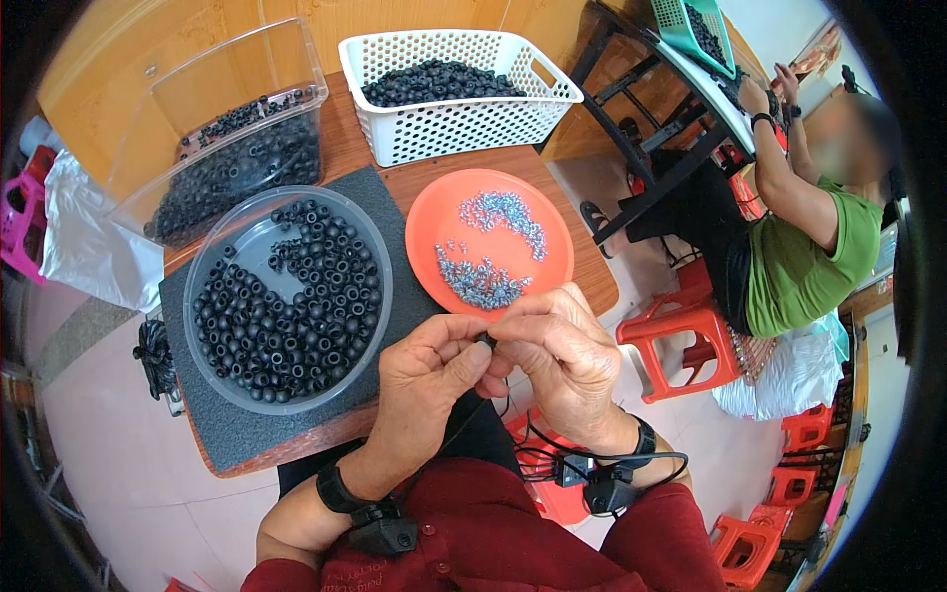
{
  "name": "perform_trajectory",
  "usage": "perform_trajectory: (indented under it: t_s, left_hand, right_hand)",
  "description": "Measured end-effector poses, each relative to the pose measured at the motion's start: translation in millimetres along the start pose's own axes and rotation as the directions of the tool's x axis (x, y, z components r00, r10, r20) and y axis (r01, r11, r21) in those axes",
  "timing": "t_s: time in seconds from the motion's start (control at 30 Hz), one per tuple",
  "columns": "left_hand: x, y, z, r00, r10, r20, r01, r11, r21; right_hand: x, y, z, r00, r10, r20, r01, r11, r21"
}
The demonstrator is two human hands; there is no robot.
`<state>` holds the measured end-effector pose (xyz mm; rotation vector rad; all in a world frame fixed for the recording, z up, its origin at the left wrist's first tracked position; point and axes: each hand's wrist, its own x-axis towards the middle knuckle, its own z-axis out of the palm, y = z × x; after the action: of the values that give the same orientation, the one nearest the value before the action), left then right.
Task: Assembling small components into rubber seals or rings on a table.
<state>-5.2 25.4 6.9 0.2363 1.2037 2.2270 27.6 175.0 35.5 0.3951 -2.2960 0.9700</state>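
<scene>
My left hand [426,380] pinches a small black round piece [484,339] between thumb and fingertips, in front of my chest. Against that piece, the closed fingertips of my right hand [564,360] press in; what they hold, if anything, is hidden. Just beyond my hands is an orange plate [422,237] with two heaps of tiny silvery metal parts [483,284]. Left of it, a round clear tub [252,259] carries many black hollow round pieces [286,340], like the one in my fingers.
A grey mat [212,434] lies under the tub on a wooden table [582,257]. Behind stand a clear plastic box [237,138] and a white perforated basket [464,128], both with black pieces. At right, a person in green [814,261] works at another table near red stools [681,335].
</scene>
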Motion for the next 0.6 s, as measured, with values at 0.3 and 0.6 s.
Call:
perform_trajectory:
  t_s: [0.3, 0.6]
  left_hand:
    - [7.0, -2.9, 0.0, 0.997, -0.071, 0.017, 0.072, 0.995, -0.064]
    - [10.3, -2.3, 5.7, 0.995, -0.083, -0.048, 0.077, 0.990, -0.116]
  right_hand:
    - [-6.1, 0.9, -3.0, 0.995, 0.104, -0.001, -0.104, 0.992, 0.078]
    - [-10.7, -1.4, -6.8, 0.987, 0.159, 0.015, -0.159, 0.982, 0.104]
